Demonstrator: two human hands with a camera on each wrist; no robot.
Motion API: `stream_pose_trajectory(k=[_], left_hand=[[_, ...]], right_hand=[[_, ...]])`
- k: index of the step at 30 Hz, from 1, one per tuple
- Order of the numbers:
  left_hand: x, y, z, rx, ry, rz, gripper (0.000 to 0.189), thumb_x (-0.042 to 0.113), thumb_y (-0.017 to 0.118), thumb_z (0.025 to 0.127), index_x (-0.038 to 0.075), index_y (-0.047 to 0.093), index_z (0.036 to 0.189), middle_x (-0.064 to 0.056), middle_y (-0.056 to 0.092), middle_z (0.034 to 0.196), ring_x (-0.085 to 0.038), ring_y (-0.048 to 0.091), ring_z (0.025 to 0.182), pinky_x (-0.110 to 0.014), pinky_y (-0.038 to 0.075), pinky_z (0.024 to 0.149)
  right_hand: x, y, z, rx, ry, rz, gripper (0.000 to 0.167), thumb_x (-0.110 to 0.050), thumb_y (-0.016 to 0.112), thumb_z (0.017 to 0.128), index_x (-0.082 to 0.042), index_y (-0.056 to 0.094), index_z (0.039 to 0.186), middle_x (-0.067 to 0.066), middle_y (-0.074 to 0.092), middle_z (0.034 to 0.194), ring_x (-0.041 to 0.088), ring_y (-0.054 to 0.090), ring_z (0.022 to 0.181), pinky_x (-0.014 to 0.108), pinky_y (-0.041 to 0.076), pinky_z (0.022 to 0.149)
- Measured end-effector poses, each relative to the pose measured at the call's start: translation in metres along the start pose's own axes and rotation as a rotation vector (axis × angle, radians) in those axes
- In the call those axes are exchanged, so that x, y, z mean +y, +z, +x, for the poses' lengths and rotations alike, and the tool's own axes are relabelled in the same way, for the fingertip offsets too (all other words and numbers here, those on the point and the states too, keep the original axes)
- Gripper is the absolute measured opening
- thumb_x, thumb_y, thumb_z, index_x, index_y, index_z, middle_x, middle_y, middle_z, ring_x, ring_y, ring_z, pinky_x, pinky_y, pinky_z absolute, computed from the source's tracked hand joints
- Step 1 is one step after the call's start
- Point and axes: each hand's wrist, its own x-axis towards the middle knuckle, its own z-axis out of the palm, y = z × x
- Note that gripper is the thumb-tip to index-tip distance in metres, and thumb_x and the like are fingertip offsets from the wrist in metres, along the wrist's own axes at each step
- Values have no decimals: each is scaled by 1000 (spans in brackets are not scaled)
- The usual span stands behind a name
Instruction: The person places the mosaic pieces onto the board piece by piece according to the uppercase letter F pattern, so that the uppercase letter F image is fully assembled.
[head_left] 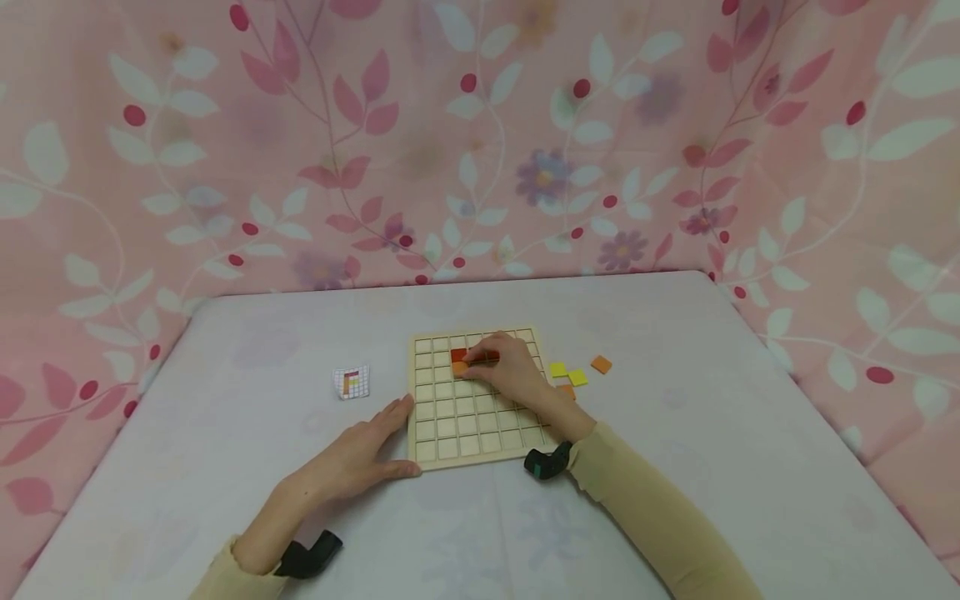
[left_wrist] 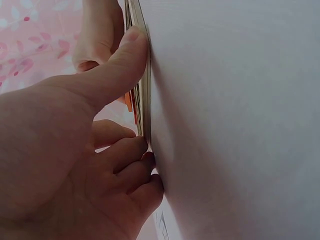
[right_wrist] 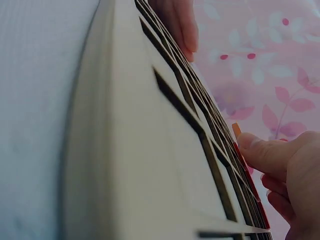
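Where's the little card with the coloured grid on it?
In the head view, the grid card lies on the pale tabletop, a little to the left of the wooden grid board and beyond the left hand.

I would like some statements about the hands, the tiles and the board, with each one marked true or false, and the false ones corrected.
1. The right hand pinches an orange tile. True.
2. The left hand holds the pattern card. False: it touches the left edge of the wooden grid board.
3. The pattern card lies to the left of the wooden grid board. True.
4. Both yellow tiles lie inside cells of the wooden grid board. False: they lie on the table, to the right of it.
5. A red tile is on the wooden grid board. True.
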Motion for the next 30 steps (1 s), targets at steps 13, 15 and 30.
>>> stream_pose_trajectory(k=[13, 15, 30], left_hand=[[2, -1, -1, -4, -16, -5, 103, 48, 78, 83, 8, 22, 159, -13, 25, 164, -34, 23, 152, -60, 26, 117], [1, -1, -1, -1, -14, -2, 103, 48, 78, 83, 8, 22, 159, -14, 25, 164, -34, 23, 152, -60, 26, 117], [2, -1, 0, -2, 1, 1, 102, 49, 77, 84, 6, 23, 159, -13, 25, 164, -34, 22, 152, -64, 24, 116]], right_hand=[[5, 2, 0, 4, -41, -13, 19, -20, 86, 79, -14, 78, 94, -1, 71, 99, 17, 61, 100, 34, 51, 92], [4, 2, 0, 2, -45, -2, 19, -19, 86, 79, -12, 78, 95, -1, 72, 99, 17, 61, 100, 34, 51, 92], [3, 1, -1, 2, -39, -2, 21, -19, 86, 79, -12, 78, 97, -1, 71, 100, 17, 60, 101, 37, 49, 92]])
